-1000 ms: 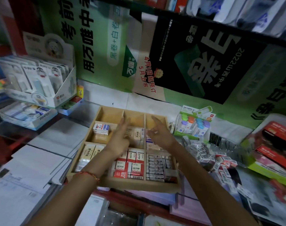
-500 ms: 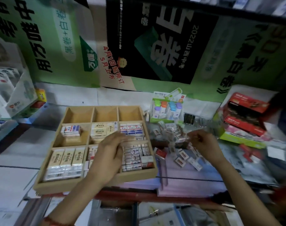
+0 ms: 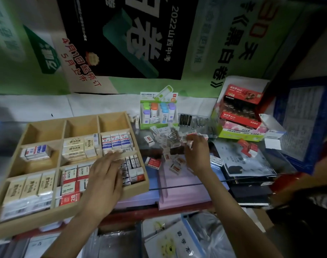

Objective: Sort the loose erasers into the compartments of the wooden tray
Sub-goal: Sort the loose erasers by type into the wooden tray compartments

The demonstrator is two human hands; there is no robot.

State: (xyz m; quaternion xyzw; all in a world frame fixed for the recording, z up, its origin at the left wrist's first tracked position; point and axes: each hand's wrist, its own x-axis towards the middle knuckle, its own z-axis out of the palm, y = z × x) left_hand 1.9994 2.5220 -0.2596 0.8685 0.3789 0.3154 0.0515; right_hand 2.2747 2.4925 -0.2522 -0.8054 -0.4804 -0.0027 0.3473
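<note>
Green-and-white display box holding pastel-capped items, standing upright.
Behind it: black-and-green poster with large white characters.
Just right of it: clear case of black binder clips.
Farther right: red cartons stacked on a lime-green box.
In front of it: pink paper stack.
</note>
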